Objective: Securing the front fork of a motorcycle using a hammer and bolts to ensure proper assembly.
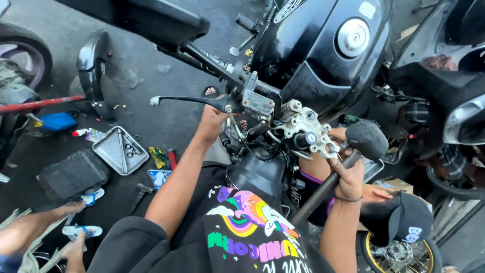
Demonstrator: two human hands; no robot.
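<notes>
Brake lever [187, 99] and cables [242, 139] (tangled) crowding the triple clamp [303, 129].

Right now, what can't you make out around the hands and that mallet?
- Left hand, head view: the fingers are hidden behind the brake lever and its mount, so the grip is unclear.
- Mallet, head view: the lower handle runs behind the shirt.
- Right hand, head view: it wraps the mallet handle, palm side hidden.
- Metal tray: the contents are too small to identify.
- Motorcycle tank: cut by the top edge.
</notes>
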